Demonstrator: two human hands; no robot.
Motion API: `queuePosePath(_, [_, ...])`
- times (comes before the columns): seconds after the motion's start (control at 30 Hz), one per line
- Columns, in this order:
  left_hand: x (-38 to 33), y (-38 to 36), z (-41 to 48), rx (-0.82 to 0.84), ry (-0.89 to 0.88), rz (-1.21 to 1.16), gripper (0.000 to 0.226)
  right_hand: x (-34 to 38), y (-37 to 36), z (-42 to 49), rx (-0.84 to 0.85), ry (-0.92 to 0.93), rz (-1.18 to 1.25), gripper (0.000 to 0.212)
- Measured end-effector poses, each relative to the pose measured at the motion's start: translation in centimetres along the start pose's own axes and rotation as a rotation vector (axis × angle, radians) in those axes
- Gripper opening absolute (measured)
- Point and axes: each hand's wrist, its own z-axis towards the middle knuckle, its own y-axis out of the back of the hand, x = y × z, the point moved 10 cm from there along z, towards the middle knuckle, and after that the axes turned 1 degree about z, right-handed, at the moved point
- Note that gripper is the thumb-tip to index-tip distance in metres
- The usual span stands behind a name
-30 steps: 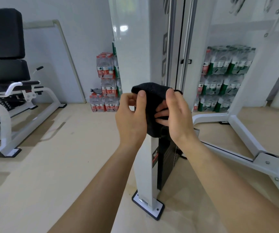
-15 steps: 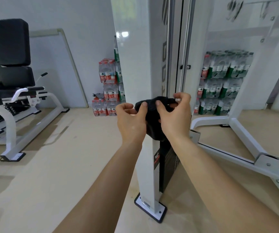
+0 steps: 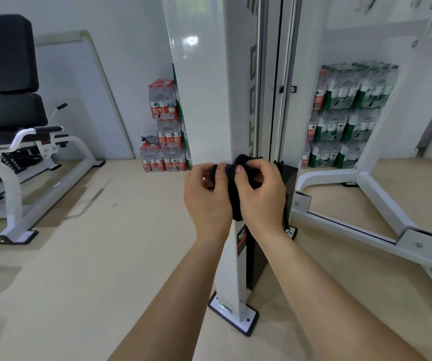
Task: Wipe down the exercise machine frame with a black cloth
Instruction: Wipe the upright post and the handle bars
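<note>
A tall white upright post of the exercise machine frame (image 3: 204, 82) rises in the middle of the head view, bolted to the floor by a base plate (image 3: 233, 315). In front of it, at about mid-height, I hold a bunched black cloth (image 3: 231, 175) between both hands. My left hand (image 3: 205, 198) grips its left side with curled fingers. My right hand (image 3: 261, 196) covers its right side, fingers pinching the fabric. Most of the cloth is hidden behind my hands, and I cannot tell whether it touches the post.
White diagonal frame legs (image 3: 381, 204) spread across the floor to the right. A seated machine with black pads (image 3: 9, 74) stands at far left. Packs of water bottles (image 3: 164, 131) are stacked against the wall behind the post, more bottle packs (image 3: 350, 113) to the right.
Both hands have bunched the cloth tighter and sunk lower along the post. The camera has tilted, so the post's base sits nearer the frame's middle.
</note>
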Motion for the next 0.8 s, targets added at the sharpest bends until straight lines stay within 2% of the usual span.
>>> queuePosePath(0.1, [0.4,0.1,0.4,-0.009,-0.059,0.005,0.016,-1.1,-1.2,0.1,0.008,-0.011,0.095,0.019])
queuePosePath(0.17, [0.9,0.1,0.8,0.0,-0.093,0.01,0.018,-0.8,-1.8,0.3,-0.017,0.108,0.012,0.024])
queuePosePath(0.23, [0.5,0.2,1.1,0.011,-0.216,0.06,0.017,-0.5,-1.9,0.7,-0.06,0.215,-0.069,0.032])
queuePosePath(0.33, [-0.4,0.2,1.2,0.001,-0.434,0.146,0.018,-0.5,-1.4,1.1,-0.158,0.318,-0.091,0.029])
queuePosePath(0.43, [0.7,0.3,1.1,-0.024,-0.492,0.141,0.017,-1.6,-1.6,0.8,-0.197,0.355,-0.038,0.028])
queuePosePath(0.63, [7.5,0.2,-2.0,0.049,-0.353,0.105,0.013,-8.5,-2.7,-3.4,-0.1,0.217,-0.039,0.029])
queuePosePath(0.8, [10.6,0.6,-2.7,-0.032,-0.067,0.06,0.025,-9.1,-2.5,-3.9,-0.026,0.162,-0.122,0.03])
